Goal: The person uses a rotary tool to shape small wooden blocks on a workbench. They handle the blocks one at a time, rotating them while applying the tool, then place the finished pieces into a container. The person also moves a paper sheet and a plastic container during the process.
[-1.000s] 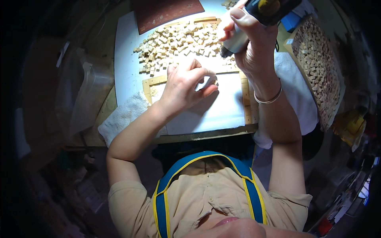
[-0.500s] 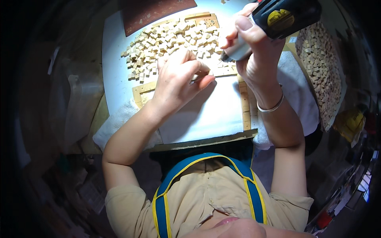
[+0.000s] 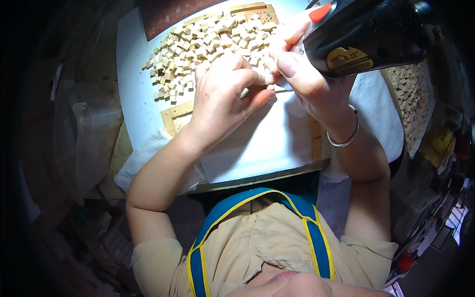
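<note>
My left hand (image 3: pixel 222 96) is closed above the worktable, thumb and fingers pinched together. A small pale wooden block (image 3: pixel 244 92) shows under its curled fingers, and the fingertips are partly hidden. My right hand (image 3: pixel 314 86) grips a black handheld power tool (image 3: pixel 371 39) with a gold label and a small orange-red part near the forefinger. The tool's nose is hidden behind the fingers. Both hands' fingertips meet, or nearly so, at the near edge of a heap of small wooden cubes (image 3: pixel 205 42).
A wooden frame (image 3: pixel 170 116) borders a white sheet (image 3: pixel 267 133) before me. White cloths lie at the left (image 3: pixel 148 151) and right (image 3: pixel 378 111) corners. A dark red board (image 3: pixel 173 15) lies behind the cubes. More cubes (image 3: pixel 408 99) fill a container at right.
My right hand and the tool have moved inward to the left hand, so the nose has gone from sight. The tool looms larger. My left hand stays almost in place.
</note>
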The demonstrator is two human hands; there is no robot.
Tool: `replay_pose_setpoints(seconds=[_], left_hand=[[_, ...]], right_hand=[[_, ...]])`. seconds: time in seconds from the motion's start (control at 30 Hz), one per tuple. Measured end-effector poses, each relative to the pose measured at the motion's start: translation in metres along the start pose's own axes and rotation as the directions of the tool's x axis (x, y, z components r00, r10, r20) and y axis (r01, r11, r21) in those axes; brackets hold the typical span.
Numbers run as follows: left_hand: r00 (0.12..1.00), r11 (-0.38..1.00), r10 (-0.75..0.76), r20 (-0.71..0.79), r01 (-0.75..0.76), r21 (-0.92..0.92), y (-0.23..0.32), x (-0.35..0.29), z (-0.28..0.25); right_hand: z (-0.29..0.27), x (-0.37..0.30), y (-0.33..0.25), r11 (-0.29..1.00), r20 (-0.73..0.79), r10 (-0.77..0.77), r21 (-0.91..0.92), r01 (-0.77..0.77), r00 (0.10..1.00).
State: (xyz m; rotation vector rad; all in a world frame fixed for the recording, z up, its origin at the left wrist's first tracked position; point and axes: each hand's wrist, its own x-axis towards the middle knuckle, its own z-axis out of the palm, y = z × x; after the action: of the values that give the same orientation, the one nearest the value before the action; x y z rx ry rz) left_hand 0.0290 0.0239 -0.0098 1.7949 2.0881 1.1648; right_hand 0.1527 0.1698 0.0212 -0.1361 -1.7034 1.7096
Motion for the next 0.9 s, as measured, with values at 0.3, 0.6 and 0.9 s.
replay_pose_setpoints(seconds=[0.3, 0.6, 0.9], left_hand=[[0.997, 0.994, -0.075, 0.006, 0.075, -0.077, -0.005, -0.003, 0.004], [0.994, 0.995, -0.087, 0.066, 0.09, -0.042, 0.008, 0.005, -0.007], [0.995, 0.995, -0.088, 0.047, 0.09, -0.033, 0.005, 0.005, -0.003]], right_hand=[[0.005, -0.001, 0.006, 0.997, -0.007, -0.011, 0.082, 0.012, 1.0], [-0.002, 0.024, -0.018, 0.924, -0.016, 0.108, 0.372, -0.095, 0.994], [-0.012, 0.028, -0.015, 0.813, 0.006, 0.188, 0.56, -0.159, 0.982]])
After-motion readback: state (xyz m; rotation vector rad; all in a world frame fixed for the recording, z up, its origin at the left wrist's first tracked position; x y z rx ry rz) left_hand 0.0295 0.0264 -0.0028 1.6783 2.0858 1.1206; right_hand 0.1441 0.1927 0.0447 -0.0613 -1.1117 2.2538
